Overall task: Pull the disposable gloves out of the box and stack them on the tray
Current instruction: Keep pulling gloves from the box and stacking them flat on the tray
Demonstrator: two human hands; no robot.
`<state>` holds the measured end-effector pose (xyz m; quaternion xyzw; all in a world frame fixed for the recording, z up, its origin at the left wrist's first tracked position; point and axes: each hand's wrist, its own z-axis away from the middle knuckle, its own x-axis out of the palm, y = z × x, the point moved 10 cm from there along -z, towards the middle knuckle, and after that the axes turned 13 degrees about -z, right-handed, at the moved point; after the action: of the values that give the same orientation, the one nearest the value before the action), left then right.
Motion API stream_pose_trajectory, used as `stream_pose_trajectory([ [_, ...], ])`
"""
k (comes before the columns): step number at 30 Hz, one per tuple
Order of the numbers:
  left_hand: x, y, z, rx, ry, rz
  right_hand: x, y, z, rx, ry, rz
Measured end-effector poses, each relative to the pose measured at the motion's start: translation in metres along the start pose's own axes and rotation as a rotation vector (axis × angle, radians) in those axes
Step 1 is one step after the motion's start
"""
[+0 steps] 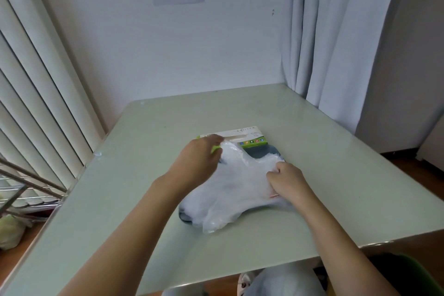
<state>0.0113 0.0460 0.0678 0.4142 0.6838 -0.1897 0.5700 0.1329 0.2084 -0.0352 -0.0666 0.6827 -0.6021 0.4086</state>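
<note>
We see a white-and-green glove box (242,137) lying flat near the middle of the table (144,175). A dark blue tray (265,151) sits just in front of it. Crumpled clear gloves (230,192) are heaped over the tray, spilling past its near rim.

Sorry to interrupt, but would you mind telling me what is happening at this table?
A person is moving disposable gloves from a green-and-white box to a dark tray. The left hand is at the box, apparently pinching a clear glove that trails from its opening. The right hand grips the pile of gloves already lying on the tray, which they mostly cover. Everything sits on a pale table.
</note>
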Motion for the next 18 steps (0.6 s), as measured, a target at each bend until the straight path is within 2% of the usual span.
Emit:
stream_pose_trajectory([
  [3,0.043,0.031,-0.006,0.162,-0.253,-0.066,-0.001,0.000,-0.001,-0.004,-0.003,-0.006],
  [6,0.096,0.036,-0.002,0.236,-0.540,-0.163,-0.001,-0.001,-0.001,-0.005,-0.001,-0.026],
  [8,0.120,0.027,0.000,0.256,-0.643,-0.238,-0.001,0.001,0.000,0.019,-0.008,-0.193],
  [10,0.134,0.016,0.000,0.245,-0.688,-0.233,-0.001,0.002,0.008,0.055,-0.026,-0.447],
  [11,0.136,0.012,0.000,0.230,-0.696,-0.198,-0.002,0.000,0.013,0.034,-0.037,-0.482],
  [14,0.139,0.008,0.002,0.207,-0.710,-0.121,-0.003,-0.015,0.034,-0.162,-0.082,-0.308],
  [18,0.132,0.005,0.006,0.134,-0.732,-0.037,0.014,-0.025,0.061,-0.388,-0.204,-0.232],
])
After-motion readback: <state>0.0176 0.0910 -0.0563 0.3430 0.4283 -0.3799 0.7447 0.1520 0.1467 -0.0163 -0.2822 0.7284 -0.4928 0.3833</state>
